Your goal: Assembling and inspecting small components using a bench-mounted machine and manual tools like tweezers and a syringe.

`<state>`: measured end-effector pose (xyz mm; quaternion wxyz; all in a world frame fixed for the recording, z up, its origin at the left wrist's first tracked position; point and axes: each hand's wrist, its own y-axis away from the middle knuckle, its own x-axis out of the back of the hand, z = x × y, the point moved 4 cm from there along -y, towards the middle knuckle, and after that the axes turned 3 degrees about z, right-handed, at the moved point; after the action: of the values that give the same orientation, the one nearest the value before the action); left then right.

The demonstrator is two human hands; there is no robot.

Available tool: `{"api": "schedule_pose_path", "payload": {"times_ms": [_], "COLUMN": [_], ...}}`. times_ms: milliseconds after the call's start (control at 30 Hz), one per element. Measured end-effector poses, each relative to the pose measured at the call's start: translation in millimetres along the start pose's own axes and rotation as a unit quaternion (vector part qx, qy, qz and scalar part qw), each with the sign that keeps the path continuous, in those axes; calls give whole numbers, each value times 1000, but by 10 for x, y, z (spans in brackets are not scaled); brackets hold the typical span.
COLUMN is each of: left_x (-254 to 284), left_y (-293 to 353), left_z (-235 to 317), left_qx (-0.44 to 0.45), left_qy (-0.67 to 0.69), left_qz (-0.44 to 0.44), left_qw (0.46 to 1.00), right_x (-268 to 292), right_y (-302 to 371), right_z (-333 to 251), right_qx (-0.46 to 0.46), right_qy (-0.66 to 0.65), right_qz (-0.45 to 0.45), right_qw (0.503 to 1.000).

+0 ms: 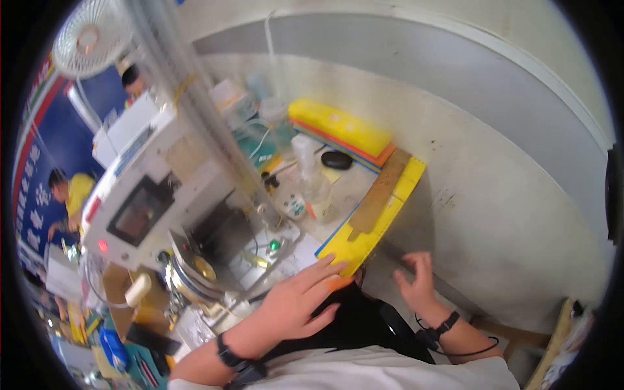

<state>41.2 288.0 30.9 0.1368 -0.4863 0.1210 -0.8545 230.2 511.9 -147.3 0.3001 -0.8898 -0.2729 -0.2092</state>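
My left hand (304, 300) reaches toward the near corner of a yellow sheet or folder (398, 207). Its fingers are stretched out, with the thumb apart. A small orange patch (338, 283) shows at one of its fingertips; I cannot tell whether it is a finger cover or a loose piece. A long brown strip (380, 195) lies along the yellow sheet. My right hand (419, 286) is raised to the right of the sheet, touching nothing, its fingers slightly bent and thumb apart. Each wrist wears a black band.
Left stands a white machine with a dark screen (140, 211) and a tall clear column (208, 117). A clear bottle (315, 192), a black mouse (337, 160) and a stack of yellow folders (338, 123) lie on the bench. A wall curves behind. A person in yellow (79, 195) is far left.
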Motion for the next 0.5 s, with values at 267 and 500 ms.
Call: {"api": "schedule_pose_path", "payload": {"times_ms": [267, 500], "left_x": [100, 24], "left_y": [1905, 2434], "left_z": [61, 57], "left_qx": [59, 81], "left_qy": [-76, -147], "left_qz": [-89, -58], "left_qw": [991, 984], "right_x": [182, 264], "right_y": [1259, 1483], "right_z": [-294, -83], "right_qx": [-225, -247], "right_qy": [96, 135], "right_qz": [-335, -303], "right_qw": [910, 911]}}
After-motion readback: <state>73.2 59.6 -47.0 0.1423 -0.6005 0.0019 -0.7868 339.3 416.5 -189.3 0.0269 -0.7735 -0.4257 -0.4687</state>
